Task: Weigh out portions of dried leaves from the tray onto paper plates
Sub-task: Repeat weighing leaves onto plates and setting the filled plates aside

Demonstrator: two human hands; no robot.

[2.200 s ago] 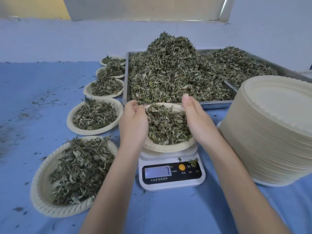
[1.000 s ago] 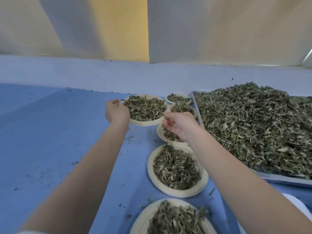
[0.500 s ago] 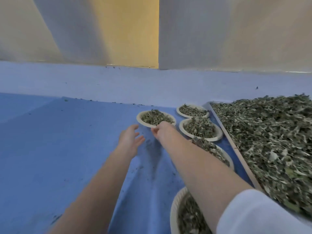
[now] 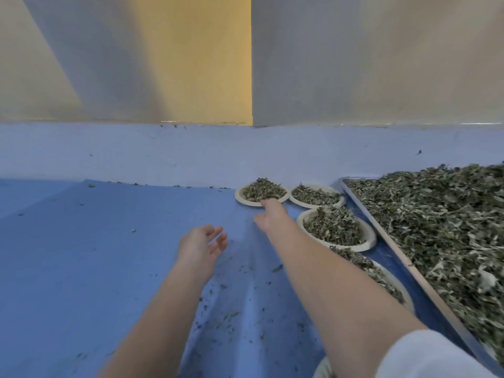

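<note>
— Which step is being worked on here?

— It looks like the placing of a weighed portion. The right hand (image 4: 270, 214) is reaching out to the far round cream paper plate heaped with dried green leaves (image 4: 261, 194), its fingertips touching the near rim, as if nudging the plate into line. I cannot tell whether those fingers are curling on the rim or just pressing it.

— And the other hand?

— The left hand (image 4: 200, 248) is hovering above the blue cloth-covered table (image 4: 81, 255), fingers spread and relaxed, holding nothing.

— Where are the leaves sitting?

— The bulk is lying as a loose, crinkly mound in the shallow rectangular metal tray (image 4: 403, 257) on the right. Beside the tray's left edge, a second filled paper plate (image 4: 316, 196) and a third, nearer filled paper plate (image 4: 336, 230) are forming a row, with a fourth partly hidden behind the right forearm.

— What is the next move calling for?

— Probably letting go of the rim, drawing both hands back, and fetching a fresh plate. The plates look thin and light, and the flakes are shedding easily; small dark crumbs (image 4: 231, 315) are littering the cloth, so a gentle touch is wanted
</note>
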